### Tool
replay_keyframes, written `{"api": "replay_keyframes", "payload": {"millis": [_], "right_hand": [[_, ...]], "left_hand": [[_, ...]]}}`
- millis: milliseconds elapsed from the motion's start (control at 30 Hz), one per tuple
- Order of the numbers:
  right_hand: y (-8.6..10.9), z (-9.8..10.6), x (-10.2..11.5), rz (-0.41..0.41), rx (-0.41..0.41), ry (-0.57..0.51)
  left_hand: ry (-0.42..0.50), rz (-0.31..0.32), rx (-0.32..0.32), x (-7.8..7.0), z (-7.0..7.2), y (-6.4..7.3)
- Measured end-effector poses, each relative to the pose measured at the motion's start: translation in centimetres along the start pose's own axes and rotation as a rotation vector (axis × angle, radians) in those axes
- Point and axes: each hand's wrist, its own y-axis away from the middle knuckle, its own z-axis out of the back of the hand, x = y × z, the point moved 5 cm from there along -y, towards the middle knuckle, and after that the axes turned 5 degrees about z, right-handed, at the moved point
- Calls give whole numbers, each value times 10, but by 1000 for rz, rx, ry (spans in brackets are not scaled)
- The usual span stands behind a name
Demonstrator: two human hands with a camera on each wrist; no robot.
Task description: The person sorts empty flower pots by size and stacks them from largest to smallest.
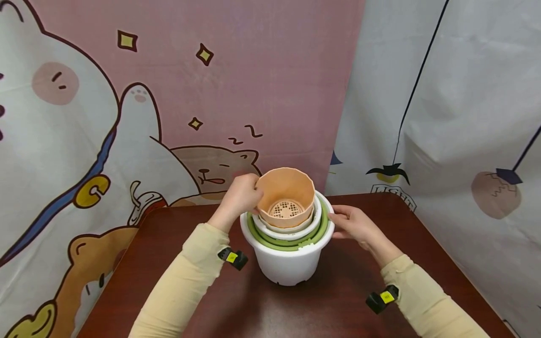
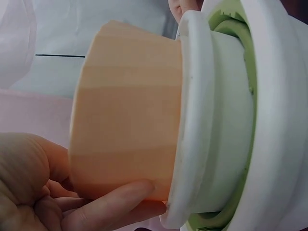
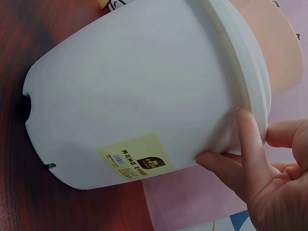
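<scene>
A stack of nested plastic flower pots is on the table. Innermost is an orange pot [image 1: 287, 182] with faceted sides and a slotted bottom, standing well above the others. My left hand [image 1: 240, 196] pinches its rim, thumb at the edge and fingers along its outer wall [image 2: 130, 106]. Around it are a smaller white pot [image 2: 195, 120] and a green pot [image 1: 291, 245], all inside a large white pot [image 1: 287, 265]. At the right, my right hand [image 1: 352, 226] grips the large pot's rim, fingers against the outside and thumb at the lip [image 3: 257, 106].
The dark red-brown table [image 1: 194, 291] extends on both sides of the stack. Behind it hangs a pink cartoon cloth [image 1: 270, 84], with a white cloth [image 1: 460, 117] on the right. A yellow label [image 3: 137, 159] is stuck on the large pot.
</scene>
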Motion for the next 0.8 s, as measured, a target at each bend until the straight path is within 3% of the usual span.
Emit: {"api": "replay_keyframes", "payload": {"millis": [567, 800], "right_hand": [[-1, 1, -1, -4, -7, 2], [2, 6, -2, -15, -11, 5]], "left_hand": [[32, -21, -11, 7, 2, 8], [-68, -112, -114, 10, 9, 22]]}}
